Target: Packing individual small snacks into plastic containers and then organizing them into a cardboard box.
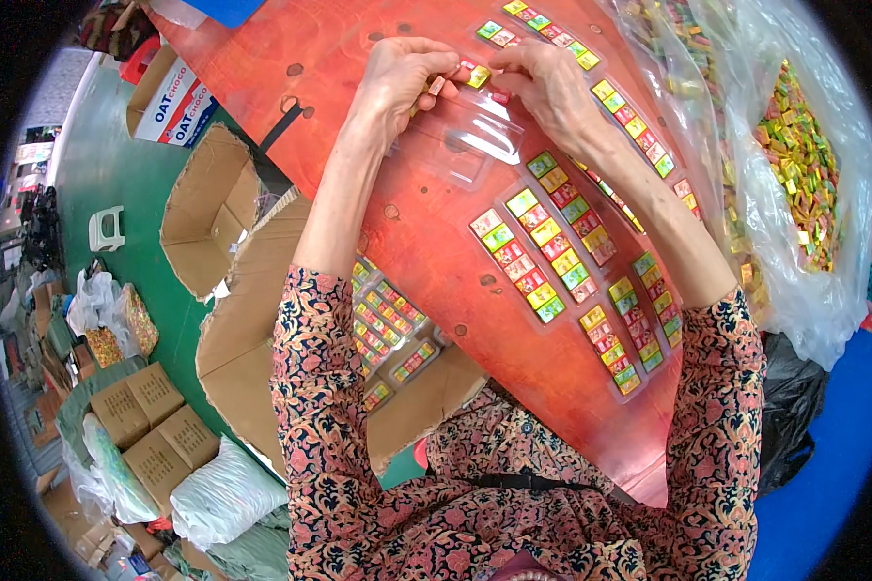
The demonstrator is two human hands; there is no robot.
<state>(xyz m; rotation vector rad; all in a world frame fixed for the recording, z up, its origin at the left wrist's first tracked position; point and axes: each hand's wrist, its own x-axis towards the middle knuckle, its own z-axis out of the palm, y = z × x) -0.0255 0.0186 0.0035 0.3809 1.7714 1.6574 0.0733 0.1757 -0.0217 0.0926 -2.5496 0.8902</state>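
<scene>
My left hand (402, 82) is closed over the far part of the red table, with a small pinkish block (436, 85) held in its fingers. A yellow block (478, 76) shows between my two hands. My right hand (547, 87) is bent into a pinch, and a small red block (500, 97) shows at its fingertips. Below both hands lies a clear plastic tray (465, 165) with its near part bare. Nearer to me, several narrow clear trays (528, 254) hold rows of red, yellow and green blocks.
More filled trays (635, 126) line the table's right side. Beyond them, a clear plastic bag (799, 184) holds a heap of loose blocks. An open cardboard box (252, 358) with filled trays in it stands by the table's left edge. Closed cartons (155, 416) are on the green floor.
</scene>
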